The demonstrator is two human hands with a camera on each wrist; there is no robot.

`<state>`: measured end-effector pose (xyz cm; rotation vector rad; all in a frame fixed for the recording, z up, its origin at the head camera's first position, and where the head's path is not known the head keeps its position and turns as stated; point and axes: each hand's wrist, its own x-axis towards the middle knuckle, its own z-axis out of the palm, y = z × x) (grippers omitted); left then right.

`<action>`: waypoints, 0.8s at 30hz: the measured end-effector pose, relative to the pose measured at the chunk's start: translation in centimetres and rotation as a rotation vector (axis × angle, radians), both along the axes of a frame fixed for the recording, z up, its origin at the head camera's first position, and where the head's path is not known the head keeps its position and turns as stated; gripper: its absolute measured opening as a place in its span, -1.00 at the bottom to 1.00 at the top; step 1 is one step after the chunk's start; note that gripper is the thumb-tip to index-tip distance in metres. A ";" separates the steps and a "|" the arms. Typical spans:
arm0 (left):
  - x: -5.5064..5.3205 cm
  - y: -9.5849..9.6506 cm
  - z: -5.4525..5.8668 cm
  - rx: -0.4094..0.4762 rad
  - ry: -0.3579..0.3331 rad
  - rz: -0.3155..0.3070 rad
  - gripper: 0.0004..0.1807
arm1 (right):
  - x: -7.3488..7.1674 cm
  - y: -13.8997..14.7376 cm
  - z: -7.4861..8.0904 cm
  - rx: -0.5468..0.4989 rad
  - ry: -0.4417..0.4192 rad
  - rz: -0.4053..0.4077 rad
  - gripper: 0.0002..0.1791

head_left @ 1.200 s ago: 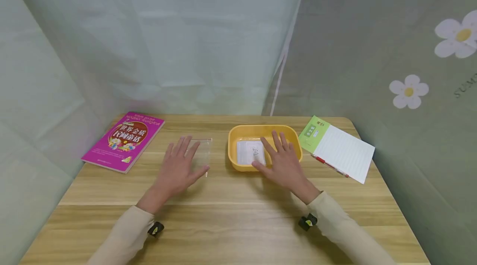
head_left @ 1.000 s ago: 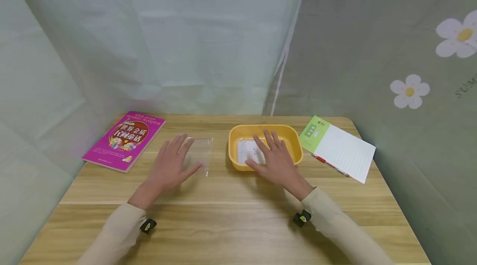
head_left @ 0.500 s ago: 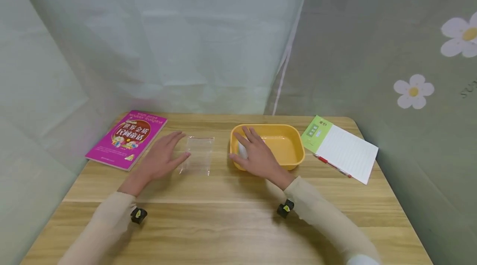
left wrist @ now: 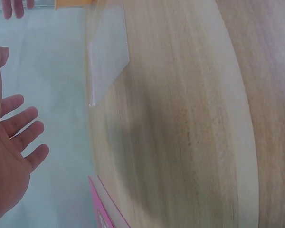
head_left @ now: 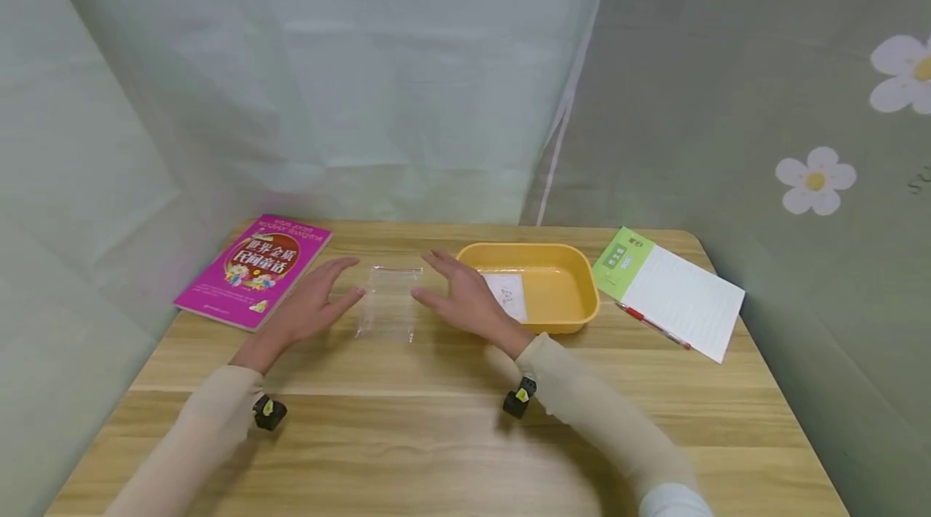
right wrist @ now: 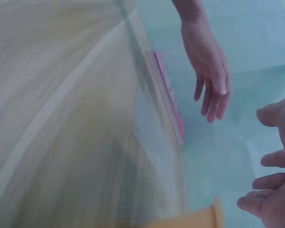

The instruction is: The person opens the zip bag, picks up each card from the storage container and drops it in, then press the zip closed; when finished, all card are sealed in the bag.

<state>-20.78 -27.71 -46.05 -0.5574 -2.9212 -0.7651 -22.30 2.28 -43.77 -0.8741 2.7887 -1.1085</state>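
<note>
A clear plastic zip bag (head_left: 389, 305) lies flat on the wooden table, between the two hands. My left hand (head_left: 309, 308) hovers at the bag's left side, fingers spread loosely and holding nothing. On the other side, my right hand (head_left: 469, 300) is held over the gap between the bag and the yellow basket (head_left: 563, 323), its fingers relaxed and pointing left. Inside the basket, at its left end, a small clear packet with a white marked slip (head_left: 509, 297) shows beside the right hand. In the left wrist view, the bag (left wrist: 107, 54) lies apart from the left hand (left wrist: 12, 147).
A pink book (head_left: 254, 271) lies at the back left of the table. To the right of the basket are a lined notepad (head_left: 672, 295) with a green top and a red pen (head_left: 655, 326) along its edge. Cloth curtains (head_left: 349, 97) close off the back and sides.
My right hand has moved left from over the basket toward the bag, uncovering the packet. My left hand has drawn back left, off the bag. Both stay unfilled.
</note>
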 end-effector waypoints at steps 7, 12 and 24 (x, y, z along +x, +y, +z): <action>-0.1 -0.1 -0.5 0.043 -0.059 0.012 -0.28 | -0.1 -2.1 -0.8 -0.079 -0.118 -0.060 -0.26; -0.1 -0.6 -1.2 0.083 -0.106 0.032 -0.31 | 0.4 -3.5 -1.5 -0.075 -0.161 -0.101 -0.28; -0.7 -0.5 -3.9 0.235 -0.174 0.057 -0.36 | 0.9 -5.8 -4.1 -0.044 -0.227 -0.132 -0.30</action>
